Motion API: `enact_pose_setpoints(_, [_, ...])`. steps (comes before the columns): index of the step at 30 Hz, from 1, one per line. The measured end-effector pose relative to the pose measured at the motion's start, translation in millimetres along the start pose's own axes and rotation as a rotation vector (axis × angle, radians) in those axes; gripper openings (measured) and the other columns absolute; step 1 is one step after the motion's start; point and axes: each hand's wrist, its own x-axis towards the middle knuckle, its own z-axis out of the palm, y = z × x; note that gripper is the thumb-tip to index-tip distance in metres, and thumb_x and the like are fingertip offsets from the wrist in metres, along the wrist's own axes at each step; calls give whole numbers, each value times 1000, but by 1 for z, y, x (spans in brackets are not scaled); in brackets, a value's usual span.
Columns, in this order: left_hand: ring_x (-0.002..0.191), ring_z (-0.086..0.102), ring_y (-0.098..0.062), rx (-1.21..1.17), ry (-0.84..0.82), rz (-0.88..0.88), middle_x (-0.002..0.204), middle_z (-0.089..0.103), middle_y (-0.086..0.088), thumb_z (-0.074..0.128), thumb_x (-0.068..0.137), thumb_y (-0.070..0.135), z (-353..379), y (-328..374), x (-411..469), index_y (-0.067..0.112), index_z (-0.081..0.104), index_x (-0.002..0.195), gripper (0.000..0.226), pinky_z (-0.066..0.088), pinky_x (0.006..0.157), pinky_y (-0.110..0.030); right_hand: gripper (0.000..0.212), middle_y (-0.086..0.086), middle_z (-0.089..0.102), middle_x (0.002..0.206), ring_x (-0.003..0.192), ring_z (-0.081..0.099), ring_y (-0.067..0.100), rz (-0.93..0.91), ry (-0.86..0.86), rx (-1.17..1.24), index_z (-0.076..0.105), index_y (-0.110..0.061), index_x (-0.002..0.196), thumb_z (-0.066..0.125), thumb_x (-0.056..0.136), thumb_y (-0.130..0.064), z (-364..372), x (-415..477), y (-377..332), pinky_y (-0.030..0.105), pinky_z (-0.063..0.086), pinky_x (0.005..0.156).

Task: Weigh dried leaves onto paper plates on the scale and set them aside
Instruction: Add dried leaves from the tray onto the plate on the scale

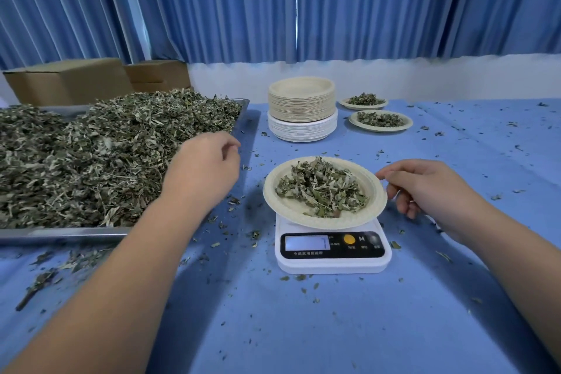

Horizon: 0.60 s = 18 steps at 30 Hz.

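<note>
Two hands are out over the blue surface point(334, 328) before us. Our right hand point(425, 188) is at the right rim of the plate point(288, 212), with thumb and forefinger closed on the edge and the other fingers curled just beneath it. The plate sits on the scale point(332, 261), overhanging its top, and carries a loose mound of leaves point(321, 188). The display point(307, 242) is lit, but we cannot read the figure.

Our left hand point(206, 167) hovers above the right edge of the tray point(60, 232). Its back is toward us and its fingers are curled inward with the thumb against them. We cannot tell whether it has anything in it. The tray lies left of the scale, and the heap point(91, 155) of dried leaves rises well above its rim.

Behind the scale stands a stack point(302, 109) of empty plates, tan ones on white ones. Right of the stack lie a near filled plate point(381, 129) and, behind it, a far filled plate point(344, 103), both well apart from the scale. Crumbs of leaf are scattered over the surface, thickest between tray and scale. Two boxes point(66, 79) stand behind the tray, and a blue curtain point(364, 3) hangs along the back.
</note>
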Motion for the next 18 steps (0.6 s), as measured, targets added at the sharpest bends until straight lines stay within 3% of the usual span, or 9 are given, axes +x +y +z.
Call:
enact_pose_setpoints(2, [62, 53, -9, -49, -49, -4, 72, 60, 13, 50, 93, 25, 4, 17, -5, 25, 69, 99, 20, 43, 64, -29, 20, -2, 62, 58, 42, 50, 13, 46, -23, 55, 72, -11, 91, 53, 94, -12, -2, -2, -2, 20, 38, 36])
enact_pose_setpoints(5, [76, 60, -16, -7, -231, -74, 92, 65, 2, 50, 94, 38, 9, 29, -9, 24, 63, 114, 27, 52, 74, -34, 17, 0, 62, 59, 43, 52, 15, 133, -80, 88, 71, -9, 93, 55, 93, -16, -2, -4, -4, 22, 40, 37])
enact_pose_setpoints(8, [80, 61, -19, 75, -356, -113, 102, 65, -5, 45, 96, 45, 15, 35, -15, 18, 63, 114, 37, 51, 72, -33, 16, 1, 60, 57, 43, 52, 16, 157, -125, 142, 69, -4, 95, 58, 93, -15, -1, -6, -6, 23, 39, 37])
enact_pose_setpoints(13, [57, 53, -15, -108, -380, -158, 64, 60, -4, 46, 97, 44, 17, 40, -18, 10, 67, 79, 44, 36, 49, -23, 16, 9, 56, 61, 44, 53, 15, 132, -192, 284, 66, 4, 101, 58, 93, -7, -1, -6, -7, 22, 43, 38])
enact_pose_setpoints(15, [56, 47, -16, -206, -353, -151, 68, 60, -18, 45, 97, 43, 17, 41, -19, 2, 65, 82, 48, 33, 51, -25, 16, 10, 58, 59, 42, 53, 13, 125, -189, 320, 64, 5, 104, 57, 92, -3, -1, -6, -7, 21, 45, 38])
enact_pose_setpoints(18, [58, 50, -14, -390, -331, -165, 73, 66, -15, 43, 97, 45, 20, 43, -20, 1, 65, 82, 52, 37, 59, -27, 16, 12, 59, 60, 42, 52, 12, 116, -143, 386, 64, 6, 105, 56, 92, 0, -6, -2, -7, 20, 45, 39])
